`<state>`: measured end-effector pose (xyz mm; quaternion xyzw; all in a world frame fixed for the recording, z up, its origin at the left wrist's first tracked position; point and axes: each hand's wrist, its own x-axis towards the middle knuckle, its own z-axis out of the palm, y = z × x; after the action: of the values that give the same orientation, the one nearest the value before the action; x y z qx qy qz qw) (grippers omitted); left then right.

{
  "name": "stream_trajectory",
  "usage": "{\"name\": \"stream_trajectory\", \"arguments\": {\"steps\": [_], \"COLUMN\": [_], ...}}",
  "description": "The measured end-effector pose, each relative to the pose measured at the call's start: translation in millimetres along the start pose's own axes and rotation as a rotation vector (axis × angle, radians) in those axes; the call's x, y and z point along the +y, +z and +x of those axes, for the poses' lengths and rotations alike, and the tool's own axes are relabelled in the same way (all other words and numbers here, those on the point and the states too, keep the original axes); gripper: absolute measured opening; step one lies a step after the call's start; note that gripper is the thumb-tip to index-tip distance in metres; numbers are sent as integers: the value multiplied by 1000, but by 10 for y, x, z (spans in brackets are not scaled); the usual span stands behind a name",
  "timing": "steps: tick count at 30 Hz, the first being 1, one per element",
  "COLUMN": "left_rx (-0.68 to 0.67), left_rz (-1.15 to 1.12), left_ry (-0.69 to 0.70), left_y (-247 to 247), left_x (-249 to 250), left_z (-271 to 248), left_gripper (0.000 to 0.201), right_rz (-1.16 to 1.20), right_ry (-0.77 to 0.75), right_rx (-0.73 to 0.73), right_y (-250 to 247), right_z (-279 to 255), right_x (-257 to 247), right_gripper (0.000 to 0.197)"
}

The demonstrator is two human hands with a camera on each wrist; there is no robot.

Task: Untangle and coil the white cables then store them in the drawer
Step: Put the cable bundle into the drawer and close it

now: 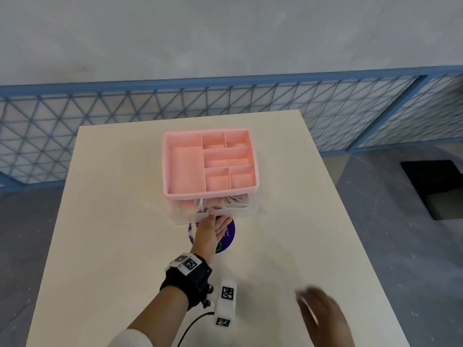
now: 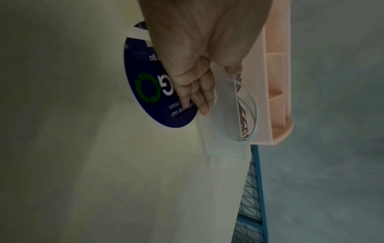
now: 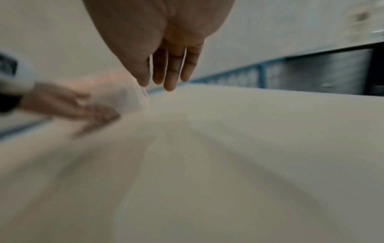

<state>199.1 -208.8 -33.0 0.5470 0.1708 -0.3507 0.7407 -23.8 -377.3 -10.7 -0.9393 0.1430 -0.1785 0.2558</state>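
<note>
A pink organizer (image 1: 210, 194) with an open compartment tray on top stands mid-table. Its clear drawer (image 1: 241, 214) sticks out a little at the front, with coiled white cables (image 1: 235, 205) lying inside. My left hand (image 1: 213, 229) is at the drawer front. In the left wrist view its straight fingers (image 2: 204, 102) lie flat against the clear front panel (image 2: 224, 128), the thumb tip rests on the panel's top edge, and a cable loop (image 2: 254, 102) shows behind. My right hand (image 1: 320, 314) hovers blurred over the near right of the table, fingers (image 3: 172, 69) straight, holding nothing.
A round dark-blue sticker (image 1: 229, 236) lies on the white table (image 1: 125, 221) under my left hand. A blue lattice fence (image 1: 100, 121) runs behind the table's far edge. Grey floor lies to both sides, with a dark opening (image 1: 436, 186) at the right.
</note>
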Motion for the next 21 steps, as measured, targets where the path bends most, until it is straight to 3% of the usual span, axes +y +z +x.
{"name": "stream_trajectory", "arguments": {"steps": [5,9,11,13,15,18,21], "left_rx": [-8,-2,-1,0,0,-15,-11], "left_rz": [12,14,10,-17,-46,-77,-87], "left_ry": [-14,-7,-4,-11,-19,-21,-23], "left_y": [-32,-69,-81,-82,-74,-79,-97], "left_x": [-8,-41,-61,-92,-98,-88,-90], "left_z": [-34,46,80,96,96,83,81], "left_gripper": [23,35,40,33,27,27,33], "right_rz": [46,-31,-22,15,56,-166,-131], "right_ry": [-132,-225,-144,-40,2,-11,299], "right_rx": [-219,-421,-479,-445,-417,-236,-84], "right_y": [548,822,870,905,925,947,941], "right_z": [1399,1709,1752,1816,1843,1824,1861], "right_x": [-575,-650,-588,-545,-547,-570,-606], "right_gripper": [30,23,12,4,10,16,8]}}
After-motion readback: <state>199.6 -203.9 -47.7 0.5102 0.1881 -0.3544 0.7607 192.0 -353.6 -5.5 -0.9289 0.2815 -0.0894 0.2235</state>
